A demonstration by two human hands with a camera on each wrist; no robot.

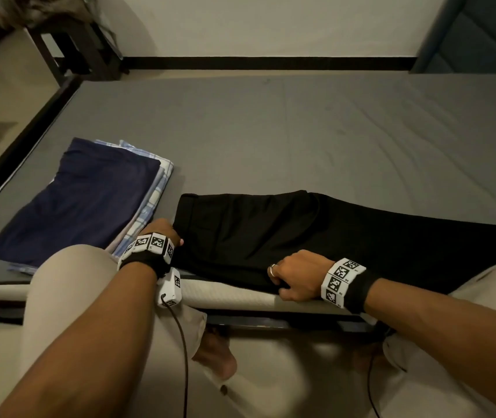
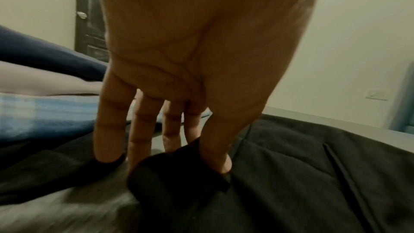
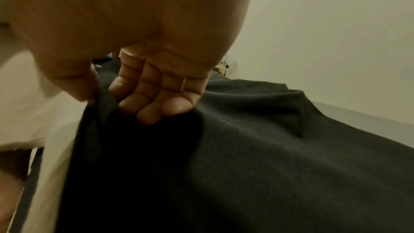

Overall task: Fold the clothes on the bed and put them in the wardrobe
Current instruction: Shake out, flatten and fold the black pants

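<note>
The trousers (image 1: 286, 233) run off the right side of the head view, so their leg ends are cut off. In the left wrist view motion blur smears the near edge of the bed, and the fingertips of the left hand (image 1: 162, 233) are sunk in dark cloth. The right wrist view shows only palm, curled fingers (image 3: 156, 98) and black cloth; the bed's near edge at left is blurred.

The trousers lie flat along the near edge of the bed (image 1: 301, 131), waistband toward the left. The left hand pinches the waistband corner between thumb and fingers, the other fingers nearly straight. The right hand (image 1: 298, 277) has its grip clenched on the trousers' near edge, where the cloth meets the pale mattress side, a ring on one finger.

Just left of the waistband, near the bed's near-left corner, sits a stack (image 1: 84, 200): a navy piece on top, blue checked cloth beneath, its edges showing at the right.

The grey sheet is bare and lightly creased across the far half and right side of the bed. Beyond the far edge are a pale wall with a dark skirting, a dark stool (image 1: 71, 46) at far left, and a teal headboard (image 1: 476, 31) at far right. The person's knee in beige cloth rests against the near edge.
</note>
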